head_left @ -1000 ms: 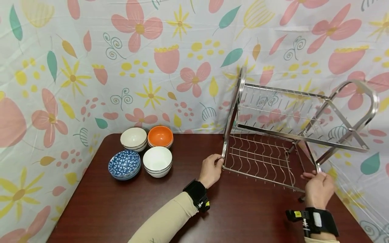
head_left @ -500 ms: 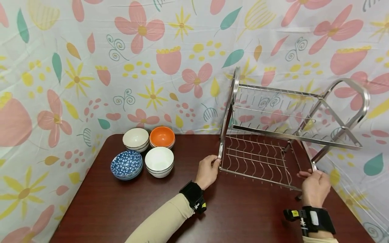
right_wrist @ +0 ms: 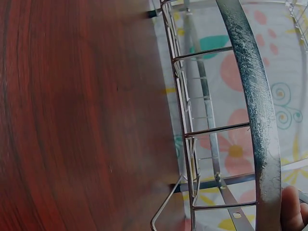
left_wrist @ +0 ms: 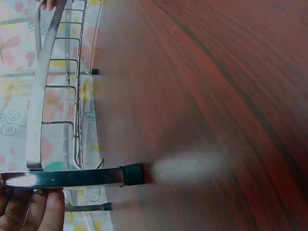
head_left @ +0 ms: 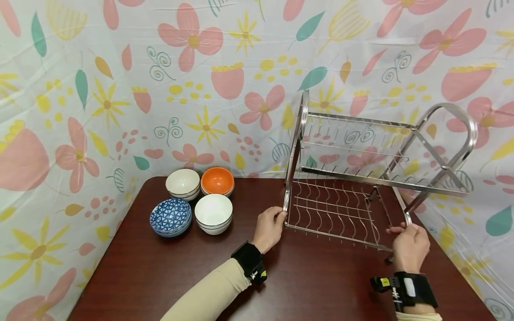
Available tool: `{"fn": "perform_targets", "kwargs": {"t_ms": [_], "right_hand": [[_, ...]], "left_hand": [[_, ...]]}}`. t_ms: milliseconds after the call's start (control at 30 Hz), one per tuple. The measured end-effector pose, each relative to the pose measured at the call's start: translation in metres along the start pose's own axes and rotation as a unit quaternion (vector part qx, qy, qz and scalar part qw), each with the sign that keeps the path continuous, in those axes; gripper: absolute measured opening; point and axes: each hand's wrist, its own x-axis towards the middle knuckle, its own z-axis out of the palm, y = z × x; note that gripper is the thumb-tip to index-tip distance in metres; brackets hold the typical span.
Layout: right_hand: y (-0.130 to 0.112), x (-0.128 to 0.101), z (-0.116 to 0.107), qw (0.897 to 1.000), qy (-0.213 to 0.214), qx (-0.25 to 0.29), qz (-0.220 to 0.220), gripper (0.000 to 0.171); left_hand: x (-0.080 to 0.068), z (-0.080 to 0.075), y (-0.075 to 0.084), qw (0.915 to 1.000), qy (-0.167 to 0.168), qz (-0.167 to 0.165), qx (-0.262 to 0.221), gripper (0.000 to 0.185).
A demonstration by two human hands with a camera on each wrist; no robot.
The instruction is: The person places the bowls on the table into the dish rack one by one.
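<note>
A two-tier metal dish rack [head_left: 385, 182] stands at an angle on the right of the dark wooden table. My left hand [head_left: 268, 229] pinches the foot end of its left front upright. On the opposite side, my right hand [head_left: 410, 247] grips the base of the right front upright. The left wrist view shows fingers behind the flat metal leg [left_wrist: 72, 178] with its black rubber foot [left_wrist: 132, 174]. Fingertips [right_wrist: 290, 209] show beside a wide metal bar [right_wrist: 262, 120] in the right wrist view. Whether all the feet touch the table cannot be told.
Stacked bowls stand at the back left: cream [head_left: 182, 182], orange [head_left: 217, 180], blue-patterned [head_left: 170, 215] and white [head_left: 213, 210]. A flowered cloth [head_left: 249, 67] hangs behind and beside the table [head_left: 305, 281], close to the rack.
Both hands have shifted the dish rack a little to the left, toward the bowls. The head view has turned slightly left, and the bowls have kept their arrangement.
</note>
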Motion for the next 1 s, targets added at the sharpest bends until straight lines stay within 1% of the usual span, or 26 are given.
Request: {"fn": "perform_targets", "kwargs": {"t_ms": [167,400,567,800,1000], "right_hand": [[-0.002,-0.004,0.009,1.0,-0.008,-0.006,-0.012,0.026],[-0.006,-0.01,0.019,1.0,-0.018,-0.01,-0.02,0.027],[-0.008,-0.015,0.025,0.999,-0.025,-0.022,-0.029,0.029],[-0.011,-0.022,0.031,0.999,-0.039,-0.017,-0.021,0.033],[-0.012,-0.026,0.036,0.999,-0.042,-0.021,-0.028,0.033]], "left_hand": [[-0.003,-0.009,-0.003,0.9999,0.005,-0.001,0.009,0.011],[-0.007,-0.021,-0.006,0.9996,0.018,0.009,0.021,0.011],[-0.011,-0.028,-0.009,0.9994,0.025,0.002,0.022,0.011],[-0.016,-0.039,-0.012,0.9991,0.034,0.01,0.021,0.013],[-0.018,-0.045,-0.017,0.9991,0.035,0.012,0.022,0.015]]}}
